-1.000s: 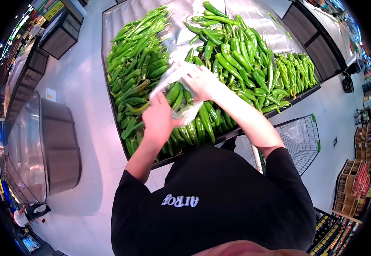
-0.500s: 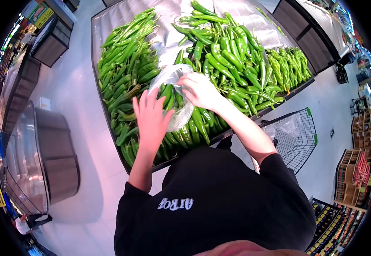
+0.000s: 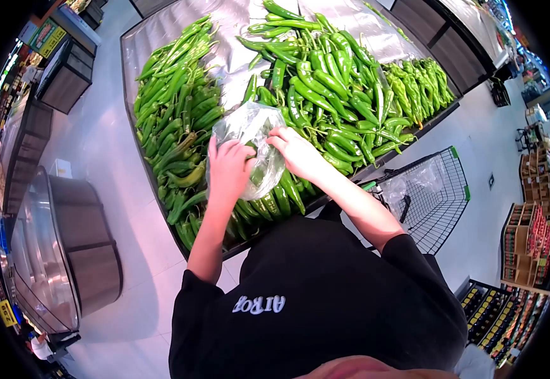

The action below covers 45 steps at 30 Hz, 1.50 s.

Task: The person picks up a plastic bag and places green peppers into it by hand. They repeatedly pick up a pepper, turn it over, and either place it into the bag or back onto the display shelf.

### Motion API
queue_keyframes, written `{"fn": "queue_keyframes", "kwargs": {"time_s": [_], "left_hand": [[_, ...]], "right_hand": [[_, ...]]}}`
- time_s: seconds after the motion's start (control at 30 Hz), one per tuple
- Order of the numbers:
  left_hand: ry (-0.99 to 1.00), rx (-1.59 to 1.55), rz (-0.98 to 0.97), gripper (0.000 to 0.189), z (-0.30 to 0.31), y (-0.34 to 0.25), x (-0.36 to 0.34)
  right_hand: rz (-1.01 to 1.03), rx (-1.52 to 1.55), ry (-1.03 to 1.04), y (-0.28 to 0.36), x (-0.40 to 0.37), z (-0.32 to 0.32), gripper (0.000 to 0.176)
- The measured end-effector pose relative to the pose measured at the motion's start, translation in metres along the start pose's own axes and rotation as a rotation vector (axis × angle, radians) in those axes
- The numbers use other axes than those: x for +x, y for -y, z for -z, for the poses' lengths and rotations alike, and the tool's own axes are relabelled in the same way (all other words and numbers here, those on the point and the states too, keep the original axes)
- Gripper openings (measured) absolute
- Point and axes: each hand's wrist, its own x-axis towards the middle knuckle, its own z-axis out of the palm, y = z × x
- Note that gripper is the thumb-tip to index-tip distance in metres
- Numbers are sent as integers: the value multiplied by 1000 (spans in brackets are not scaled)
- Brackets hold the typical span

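Observation:
A clear plastic bag (image 3: pixel 248 123) is spread between my two hands, above the heap of long green peppers (image 3: pixel 273 203) at the stand's near side. My left hand (image 3: pixel 229 167) holds the bag's left side, its fingers bent inward over the film. On the opposite side, my right hand (image 3: pixel 294 150) grips the film between thumb and fingers. Green shows through the thin plastic. Larger glossy green peppers (image 3: pixel 332 82) lie right behind my right hand, and slimmer green peppers (image 3: pixel 177 101) are piled to the left.
The dark-rimmed produce stand (image 3: pixel 137 129) has a silvery liner (image 3: pixel 227 38) at the back. Wrinkled light-green peppers (image 3: pixel 417 91) fill its right corner. A wire shopping cart (image 3: pixel 429 202) with clear plastic inside stands at my right. A rounded display case (image 3: pixel 85 234) is on the left.
My left fingers, spread before, are now bent onto the bag. Its film has risen and covers more of the opening where peppers showed. The view has shifted slightly.

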Motion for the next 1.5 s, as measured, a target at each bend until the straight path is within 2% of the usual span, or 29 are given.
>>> {"fn": "queue_keyframes", "kwargs": {"time_s": [0.13, 0.27, 0.37, 0.43, 0.6, 0.63, 0.73, 0.9, 0.97, 1.0, 1.1, 1.13, 1.23, 1.37, 1.43, 1.5], "left_hand": [[-50, 27, 77, 12, 21, 2, -9], [63, -12, 140, 9, 8, -1, -34], [-24, 81, 130, 15, 7, -15, -34], [-132, 120, 217, 16, 5, -22, -31], [-229, 69, 328, 12, 8, -21, -24], [-183, 78, 323, 11, 8, -24, -25], [-33, 111, 331, 11, -4, -28, -32], [-47, 136, 339, 12, -6, -27, -42], [-100, 129, 344, 13, 1, -30, -42], [-110, 130, 344, 13, 6, -34, -42], [-193, 87, 281, 9, 20, -49, -41], [-202, 33, 242, 10, 22, -53, -42], [-226, -118, 131, 14, 21, -66, -44], [-235, -254, 51, 18, 16, -79, -46], [-229, -272, 39, 17, 16, -82, -46], [-220, -287, 38, 16, 17, -82, -48]], "right_hand": [[0, -52, -155, 2, 1, 2, 37], [14, -31, -195, -1, -9, -9, 27], [54, 29, -151, 9, -18, -10, 22], [82, 62, -142, 14, -22, -7, 20], [86, 50, -216, 23, -27, 9, 18], [84, 52, -227, 22, -30, 11, 17], [33, 96, -259, 18, -45, 12, 16], [-129, 83, -351, -4, -85, 16, 15], [-216, -76, -417, -21, -97, 21, 17], [-247, -113, -497, -32, -101, 22, 16], [-407, -283, -497, -55, -107, 29, 34], [-402, -326, -493, -62, -107, 29, 45], [-417, -331, -430, -70, -99, 26, 54], [-431, -332, -304, -79, -89, 27, 45], [-395, -296, -350, -83, -86, 35, 34], [-444, -263, -340, -84, -87, 42, 28]]}}
